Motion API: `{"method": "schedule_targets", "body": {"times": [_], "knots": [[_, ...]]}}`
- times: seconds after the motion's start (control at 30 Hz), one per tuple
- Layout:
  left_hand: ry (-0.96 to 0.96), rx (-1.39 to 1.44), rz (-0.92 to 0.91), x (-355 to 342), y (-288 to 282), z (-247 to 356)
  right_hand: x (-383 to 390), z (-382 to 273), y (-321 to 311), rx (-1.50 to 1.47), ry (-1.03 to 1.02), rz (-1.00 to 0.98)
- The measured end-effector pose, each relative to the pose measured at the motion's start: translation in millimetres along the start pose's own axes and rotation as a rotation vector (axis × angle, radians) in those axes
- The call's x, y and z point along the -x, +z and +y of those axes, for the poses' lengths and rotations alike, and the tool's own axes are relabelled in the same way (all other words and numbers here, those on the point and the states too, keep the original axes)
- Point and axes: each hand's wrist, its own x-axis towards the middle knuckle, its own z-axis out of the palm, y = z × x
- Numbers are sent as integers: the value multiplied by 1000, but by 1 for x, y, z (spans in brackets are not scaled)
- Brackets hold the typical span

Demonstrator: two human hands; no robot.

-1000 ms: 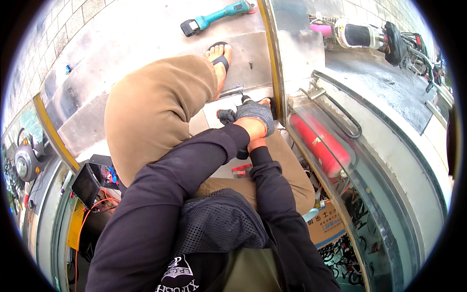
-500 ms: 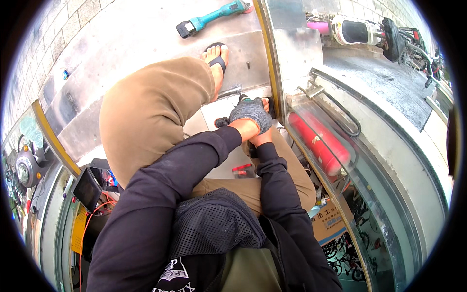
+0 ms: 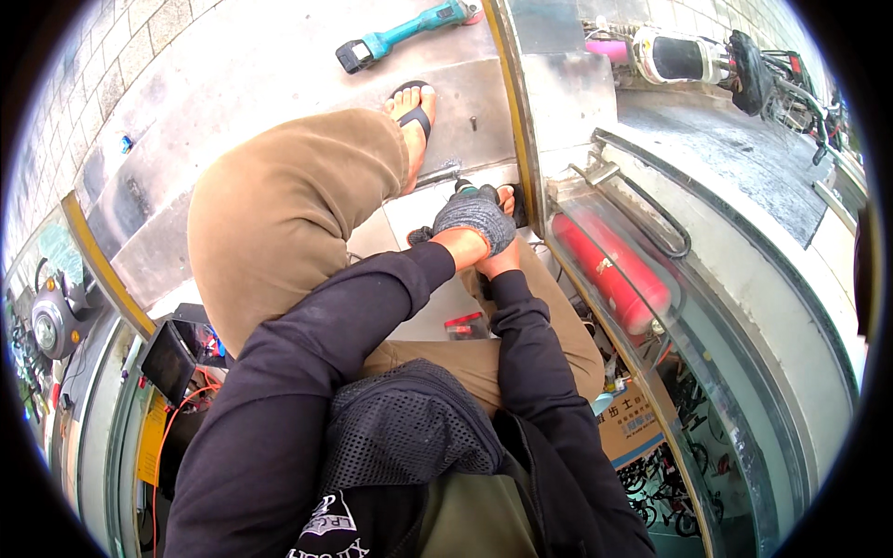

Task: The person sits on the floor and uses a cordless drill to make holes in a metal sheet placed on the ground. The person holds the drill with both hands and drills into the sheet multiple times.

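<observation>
My left hand (image 3: pixel 473 219), in a grey knit glove, is closed around a dark green power tool (image 3: pixel 465 188), likely a drill, at the metal threshold strip (image 3: pixel 439 175) beside my right foot. My right hand (image 3: pixel 502 258) lies beneath it, its fingers hidden by the left. Below them a small red-and-clear item (image 3: pixel 465 325) rests on the pale tiles. My sandalled left foot (image 3: pixel 414 116) is on the metal step, near a small loose bolt (image 3: pixel 473 123).
A teal cordless grinder (image 3: pixel 400 35) lies on the upper step. A yellow-edged door frame (image 3: pixel 517 112) and glass panel border my right, above a red cylinder (image 3: pixel 614 270). An open black case (image 3: pixel 172 358) and orange cable sit left. A scooter (image 3: pixel 677 60) stands beyond.
My hands and the tool have shifted slightly left and turned a little, showing more of its green body. The surroundings shift slightly in the view.
</observation>
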Motion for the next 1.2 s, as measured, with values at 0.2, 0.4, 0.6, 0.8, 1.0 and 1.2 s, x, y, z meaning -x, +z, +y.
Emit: {"method": "schedule_targets", "body": {"times": [0.2,0.4,0.6,0.8,1.0,1.2], "knots": [[-15,-69,-24,5,2,0,9,-14,-5,-119,5,-11],[265,-343,175,-65,105,-55,18,11,64,-205,-223,144],[227,-485,-53,-16,34,-12,11,8,37,-475,-35,54],[182,-478,-152,-18,22,0,13,11,31,-625,57,34],[243,-509,15,-44,58,-24,17,7,29,-537,36,5],[70,-406,-106,-9,11,13,19,7,25,-372,-7,-6]]}}
